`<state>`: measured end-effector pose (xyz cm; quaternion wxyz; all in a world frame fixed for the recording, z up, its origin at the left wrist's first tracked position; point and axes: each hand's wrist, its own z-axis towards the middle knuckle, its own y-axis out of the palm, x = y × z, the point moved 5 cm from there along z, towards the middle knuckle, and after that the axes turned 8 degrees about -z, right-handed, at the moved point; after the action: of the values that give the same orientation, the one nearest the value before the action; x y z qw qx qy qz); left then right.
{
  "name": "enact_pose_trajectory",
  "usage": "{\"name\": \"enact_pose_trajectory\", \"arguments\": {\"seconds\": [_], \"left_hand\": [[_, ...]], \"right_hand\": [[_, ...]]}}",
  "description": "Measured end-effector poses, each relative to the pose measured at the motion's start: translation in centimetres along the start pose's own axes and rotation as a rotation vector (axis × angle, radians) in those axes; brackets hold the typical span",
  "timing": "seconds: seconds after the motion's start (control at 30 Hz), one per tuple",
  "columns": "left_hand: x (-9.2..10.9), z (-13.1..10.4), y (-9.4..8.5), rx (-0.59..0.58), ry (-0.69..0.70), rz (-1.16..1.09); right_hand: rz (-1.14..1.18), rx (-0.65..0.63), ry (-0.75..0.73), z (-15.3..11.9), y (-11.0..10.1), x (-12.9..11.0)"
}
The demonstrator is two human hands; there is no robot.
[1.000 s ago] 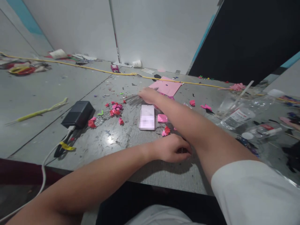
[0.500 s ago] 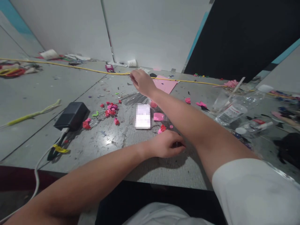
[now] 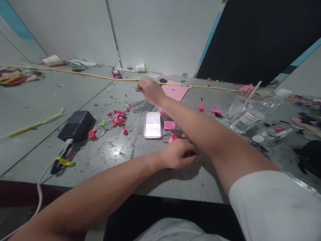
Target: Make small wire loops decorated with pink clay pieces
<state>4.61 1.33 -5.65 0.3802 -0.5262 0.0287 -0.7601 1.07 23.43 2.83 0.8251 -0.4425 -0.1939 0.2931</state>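
Observation:
My right hand (image 3: 149, 90) reaches far across the grey table (image 3: 105, 154), its fingers pinched together on what looks like a thin wire sticking out to the left. Just below it lies a fanned bundle of silvery wires (image 3: 140, 106). My left hand (image 3: 178, 156) rests on the table near me, under my right forearm, with its fingers curled over a small dark piece (image 3: 190, 154) that is mostly hidden. A small red and pink flower piece (image 3: 173, 137) lies just beyond its knuckles.
A phone (image 3: 152, 125) and a pink pad (image 3: 170, 125) lie mid-table, red and pink flower pieces (image 3: 118, 117) and a black power adapter (image 3: 76, 125) to the left. A pink sheet (image 3: 177, 92) and yellow cord (image 3: 75, 72) lie behind; plastic bottles (image 3: 250, 115) stand right.
My right hand has lifted off the wire bundle and moved away from me and to the left, fingers pinched. My left hand has stayed in place.

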Motion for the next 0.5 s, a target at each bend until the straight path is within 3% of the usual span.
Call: {"name": "enact_pose_trajectory", "arguments": {"seconds": [0.33,0.43,0.5], "left_hand": [[0.0,-0.1,-0.2,0.025,0.007,-0.011],[-0.1,-0.1,-0.4,0.037,-0.033,0.002],[-0.2,-0.1,-0.6,0.070,-0.089,-0.006]], "right_hand": [[-0.085,0.026,-0.005,-0.1,0.2,-0.3],[0.003,0.142,0.062,-1.2,-1.0,0.9],[0.131,0.299,0.123,-2.6,-2.9,2.1]]}}
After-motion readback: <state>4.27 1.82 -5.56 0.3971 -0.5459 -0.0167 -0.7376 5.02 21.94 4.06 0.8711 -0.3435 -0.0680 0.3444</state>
